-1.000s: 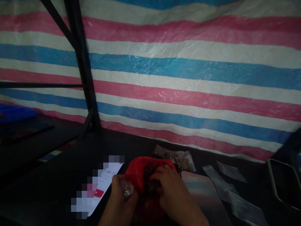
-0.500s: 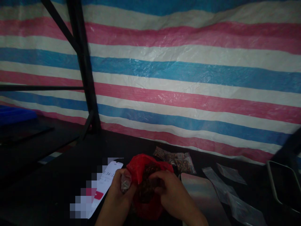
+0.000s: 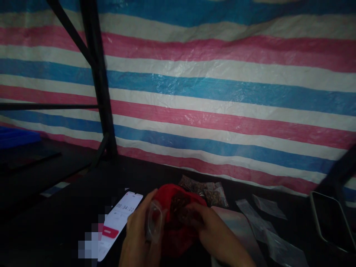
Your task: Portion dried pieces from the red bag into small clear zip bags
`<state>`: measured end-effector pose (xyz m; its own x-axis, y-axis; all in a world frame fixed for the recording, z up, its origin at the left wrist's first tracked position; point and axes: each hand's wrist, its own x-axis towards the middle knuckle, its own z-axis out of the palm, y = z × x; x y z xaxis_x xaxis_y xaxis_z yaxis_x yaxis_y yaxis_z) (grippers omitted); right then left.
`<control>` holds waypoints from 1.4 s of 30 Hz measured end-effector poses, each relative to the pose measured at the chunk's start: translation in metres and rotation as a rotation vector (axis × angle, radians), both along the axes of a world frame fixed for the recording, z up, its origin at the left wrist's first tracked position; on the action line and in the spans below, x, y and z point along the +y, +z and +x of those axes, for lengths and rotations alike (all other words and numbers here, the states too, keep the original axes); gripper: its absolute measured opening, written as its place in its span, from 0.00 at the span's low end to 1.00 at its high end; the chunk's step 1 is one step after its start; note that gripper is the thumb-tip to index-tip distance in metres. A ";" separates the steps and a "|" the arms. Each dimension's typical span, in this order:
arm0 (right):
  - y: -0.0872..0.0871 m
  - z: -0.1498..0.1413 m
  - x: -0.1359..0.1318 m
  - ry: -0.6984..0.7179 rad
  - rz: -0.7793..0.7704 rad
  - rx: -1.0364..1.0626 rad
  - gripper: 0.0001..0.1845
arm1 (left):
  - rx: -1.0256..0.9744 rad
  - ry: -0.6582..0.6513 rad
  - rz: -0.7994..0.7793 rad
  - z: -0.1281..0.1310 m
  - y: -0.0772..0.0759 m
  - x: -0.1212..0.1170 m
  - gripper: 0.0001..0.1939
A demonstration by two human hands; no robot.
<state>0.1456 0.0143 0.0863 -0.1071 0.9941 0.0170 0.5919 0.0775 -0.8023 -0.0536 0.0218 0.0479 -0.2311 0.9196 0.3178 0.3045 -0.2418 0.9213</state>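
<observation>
Clock from red plastic bag (image 3: 178, 243), on black tabletop (image 3: 130, 168), bottom centre of view. 12: striped tarp (image 3: 222, 100). 1, just beside: filled zip-lock bags (image 3: 214, 195), brown bits inside. 3: silver plate (image 3: 236, 222), right forearm overlapping it; past it, flat clear zip-lock bags (image 3: 285, 248), then dark-screened device (image 3: 332, 220), pale rim. 9: phone (image 3: 119, 218), timer lit, part pixelated. 10, well apart: black post (image 3: 102, 96), blue tray (image 3: 19, 137).

Red bag's mouth open, facing up, dark brown pieces (image 3: 178, 204) showing; crumpled, long axis unclear. Hands cover parts of both sides.

Left hand (image 3: 139, 231) at 9, fingers curled, gripping small clear bag (image 3: 155, 222) against red bag's edge. Right hand (image 3: 207, 224) at 3, fingers bent into the mouth at the pieces; fingertips too dark, can't tell if gripping.
</observation>
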 end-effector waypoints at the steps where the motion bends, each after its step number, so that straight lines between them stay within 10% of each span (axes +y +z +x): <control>1: 0.003 0.003 -0.002 0.018 -0.002 0.000 0.28 | -0.059 -0.060 -0.057 0.005 -0.001 -0.002 0.25; 11: 0.026 0.017 -0.020 0.009 -0.094 -0.041 0.29 | -0.176 -0.411 -0.295 0.027 -0.002 0.004 0.33; 27: 0.036 -0.010 -0.011 0.002 0.289 -0.038 0.30 | -0.043 -0.519 -0.135 0.035 -0.035 0.023 0.28; 42: 0.031 -0.015 -0.005 0.148 0.423 0.236 0.34 | -0.217 -0.583 -0.180 0.026 -0.019 0.014 0.33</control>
